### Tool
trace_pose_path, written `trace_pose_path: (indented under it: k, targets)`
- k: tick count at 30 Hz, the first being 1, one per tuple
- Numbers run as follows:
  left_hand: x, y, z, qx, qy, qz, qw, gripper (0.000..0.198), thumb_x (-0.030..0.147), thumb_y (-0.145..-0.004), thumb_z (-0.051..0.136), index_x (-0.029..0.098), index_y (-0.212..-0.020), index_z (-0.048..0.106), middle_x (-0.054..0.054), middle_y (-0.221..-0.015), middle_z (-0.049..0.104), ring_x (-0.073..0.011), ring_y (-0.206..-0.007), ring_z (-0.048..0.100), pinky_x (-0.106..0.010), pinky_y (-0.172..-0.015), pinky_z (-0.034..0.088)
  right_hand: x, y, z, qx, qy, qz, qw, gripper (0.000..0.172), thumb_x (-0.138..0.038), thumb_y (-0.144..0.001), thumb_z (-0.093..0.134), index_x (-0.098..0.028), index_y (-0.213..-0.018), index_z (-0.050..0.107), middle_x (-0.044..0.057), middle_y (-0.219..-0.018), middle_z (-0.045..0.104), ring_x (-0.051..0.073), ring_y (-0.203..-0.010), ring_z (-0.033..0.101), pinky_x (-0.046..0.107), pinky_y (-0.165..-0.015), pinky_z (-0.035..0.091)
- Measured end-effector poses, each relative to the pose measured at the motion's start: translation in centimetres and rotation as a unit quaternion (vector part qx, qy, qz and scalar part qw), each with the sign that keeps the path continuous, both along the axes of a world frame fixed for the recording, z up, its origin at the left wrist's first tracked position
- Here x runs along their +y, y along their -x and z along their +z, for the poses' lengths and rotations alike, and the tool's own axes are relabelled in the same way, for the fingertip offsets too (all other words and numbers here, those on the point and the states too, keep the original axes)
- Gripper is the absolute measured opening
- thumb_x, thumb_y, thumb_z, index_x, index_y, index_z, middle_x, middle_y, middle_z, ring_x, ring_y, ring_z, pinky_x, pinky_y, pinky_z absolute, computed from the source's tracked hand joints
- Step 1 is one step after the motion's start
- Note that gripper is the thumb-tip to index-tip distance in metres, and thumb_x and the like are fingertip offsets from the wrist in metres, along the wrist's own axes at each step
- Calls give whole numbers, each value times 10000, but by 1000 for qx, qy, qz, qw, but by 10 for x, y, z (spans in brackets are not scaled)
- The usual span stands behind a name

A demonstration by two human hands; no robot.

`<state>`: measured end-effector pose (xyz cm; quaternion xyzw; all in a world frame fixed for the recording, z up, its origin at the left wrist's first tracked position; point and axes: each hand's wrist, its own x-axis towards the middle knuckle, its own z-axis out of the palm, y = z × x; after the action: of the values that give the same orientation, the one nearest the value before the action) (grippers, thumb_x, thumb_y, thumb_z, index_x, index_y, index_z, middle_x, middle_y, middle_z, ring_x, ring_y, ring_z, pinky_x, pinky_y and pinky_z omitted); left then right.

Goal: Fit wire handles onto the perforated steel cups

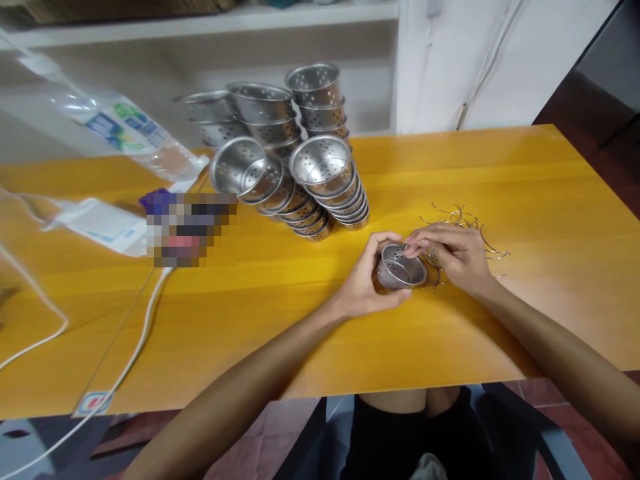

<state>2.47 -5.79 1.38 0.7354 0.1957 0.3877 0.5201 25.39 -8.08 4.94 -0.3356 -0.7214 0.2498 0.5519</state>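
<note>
My left hand (363, 280) is wrapped round a small perforated metal cup (401, 268), tilted with its mouth up and toward me. Over the cup's right rim, my right hand (453, 257) has its fingertips pinched together, with what looks like a thin wire between them; its far end is hidden by the fingers. Beneath and beyond the right hand lies a loose heap of thin curved wires (457, 217) on the yellow table (550, 300).
Several stacks of similar perforated cups (320, 163) stand or lean farther back, left of centre. To the left are a clear plastic packet (135, 137), a white power strip (107, 227), a blurred-out item (190, 230) and a white cable (145, 327). A white shelf (240, 27) rises behind.
</note>
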Motion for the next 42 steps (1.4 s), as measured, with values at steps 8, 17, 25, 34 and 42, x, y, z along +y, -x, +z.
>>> trace_pose_path:
  k: [8, 17, 25, 34, 42]
  targets:
    - [-1, -4, 1, -14, 48, -3, 999, 846, 454, -811, 966, 259, -1428, 422, -117, -1368, 629, -318, -1297, 670, -453, -1125, 549, 5, -5, -4, 30, 32, 27, 999, 226, -182, -1060, 736, -302, -1004, 920, 19, -973, 882, 192, -945, 852, 342, -915, 681]
    - [-1, -4, -1, -42, 71, -9, 997, 799, 424, -816, 972, 250, -1428, 488, -115, -1359, 636, -305, -1272, 668, -429, -1100, 551, 8, -9, -10, -6, -8, 21, 1000, 298, -92, -1064, 659, -275, -995, 883, 6, -966, 873, 185, -937, 851, 353, -886, 698]
    - [0, -3, -4, -51, 79, -7, 996, 804, 423, -810, 988, 240, -1442, 526, -134, -1405, 631, -326, -1317, 661, -461, -1151, 542, 5, -12, -10, -39, -40, 11, 998, 448, 37, -992, 537, -261, -1053, 866, 14, -1033, 875, 182, -993, 849, 354, -931, 691]
    - [1, -3, -4, -61, 83, -5, 995, 802, 414, -817, 990, 228, -1466, 556, -147, -1449, 632, -339, -1370, 654, -479, -1202, 530, 5, -15, -11, -58, -72, 7, 996, 546, 89, -913, 479, -258, -1099, 858, 20, -1075, 872, 181, -1012, 845, 355, -956, 691]
    - [1, -1, -1, -68, 122, -5, 990, 808, 444, -814, 996, 224, -1471, 581, -141, -1422, 657, -329, -1328, 669, -457, -1165, 545, 5, -13, -11, -63, -77, 0, 995, 508, 62, -971, 473, -247, -1103, 854, 33, -1101, 869, 170, -1023, 839, 349, -952, 690]
